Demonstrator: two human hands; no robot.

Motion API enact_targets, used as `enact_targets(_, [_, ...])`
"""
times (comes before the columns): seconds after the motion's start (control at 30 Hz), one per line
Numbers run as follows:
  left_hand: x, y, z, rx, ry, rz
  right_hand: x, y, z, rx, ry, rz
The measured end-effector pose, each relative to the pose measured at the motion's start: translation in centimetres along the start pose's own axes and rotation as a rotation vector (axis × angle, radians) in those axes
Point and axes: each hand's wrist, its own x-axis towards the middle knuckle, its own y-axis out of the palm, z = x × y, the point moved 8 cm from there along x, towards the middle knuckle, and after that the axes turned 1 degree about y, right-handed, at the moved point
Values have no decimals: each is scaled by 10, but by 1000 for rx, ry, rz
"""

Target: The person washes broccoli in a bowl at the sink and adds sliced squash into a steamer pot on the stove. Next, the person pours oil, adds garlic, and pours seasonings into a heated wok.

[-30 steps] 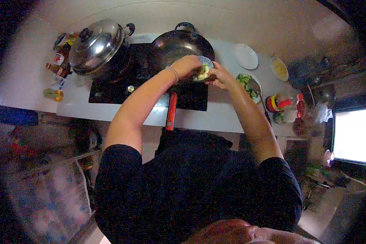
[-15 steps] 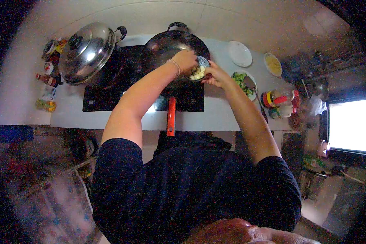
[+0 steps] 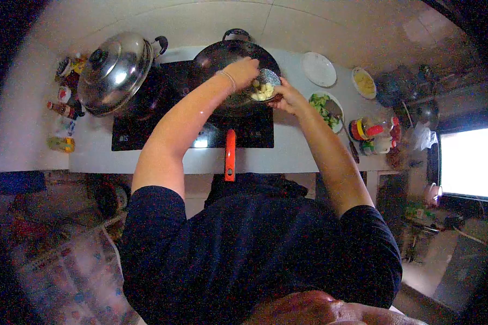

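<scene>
My right hand [image 3: 289,99] grips a small patterned bowl [image 3: 270,77] at its right side. Pale chunks that look like garlic cloves [image 3: 263,91] lie in the bowl, which is tilted over the right part of the dark wok [image 3: 211,57]. Just left of the bowl, my left hand [image 3: 244,70] hangs over the wok with its fingers curled together; whatever they hold is hidden. The wok's red handle [image 3: 230,154] points toward my body. My forearm covers part of the wok's inside.
A large lidded steel pot [image 3: 116,73] stands on the left of the black cooktop [image 3: 146,138]. On the right are a white plate [image 3: 319,69], a plate of green vegetables [image 3: 325,108], a dish of yellow food [image 3: 364,83] and seasoning jars [image 3: 371,130]. Bottles [image 3: 62,108] line the left side.
My left hand has moved out from the bowl, slightly up and left over the wok. More of the bowl's inside and its pale chunks now shows. My right hand keeps its grip.
</scene>
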Motion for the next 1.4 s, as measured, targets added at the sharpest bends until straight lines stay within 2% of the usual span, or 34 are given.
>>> enact_targets(0.23, [-14,10,28,-206,-173,123,-5,-7,-1,-52,-38,21])
enact_targets(0.33, [-26,39,44,-199,-243,136,1,-19,-7,-67,-31,-11])
enact_targets(0.43, [-45,-6,22,-135,-325,95,-17,-16,-2,-143,-71,-133])
enact_targets(0.53, [-53,-31,13,-82,-364,-39,-17,-18,0,-111,-95,-96])
enact_targets(0.63, [-85,-59,8,-128,-502,-196,-34,-28,0,157,-158,-155])
enact_targets(0.73, [-124,-86,-9,-183,-508,-502,-20,-105,-5,284,-196,-120])
enact_targets(0.8, [-148,-93,-24,-243,-577,-570,-39,-145,9,419,-170,-226])
enact_targets(0.83, [-110,-103,-38,-265,-626,-591,-42,-225,61,-343,-457,-319])
enact_targets(0.87, [-118,-102,-47,-260,-673,-609,-38,-249,75,-1130,-750,-355])
enact_targets(0.93, [-138,-100,-70,-245,-788,-662,-48,-291,93,-1295,-853,-522])
enact_targets(1.0, [-177,-86,-95,-322,-998,-734,-80,-298,103,-1349,-626,-739])
enact_targets(1.03, [-198,-75,-112,-258,-1022,-746,-55,-359,86,-1235,-790,-701])
enact_targets(1.07, [-217,-70,-132,-334,-1187,-772,-45,-403,73,-1137,-734,-727])
enact_targets(1.13, [-265,-45,-176,-238,-1394,-771,-41,-446,49,-987,-592,-751])
enact_targets(1.2, [-303,-30,-219,-162,-1538,-751,-17,-459,48,-945,-502,-721])
enact_targets(1.3, [-342,-25,-279,-214,-1815,-705,15,-464,47,-910,-429,-688])
enact_targets(1.4, [-355,-32,-315,-113,-1916,-540,23,-465,39,-878,-414,-698])
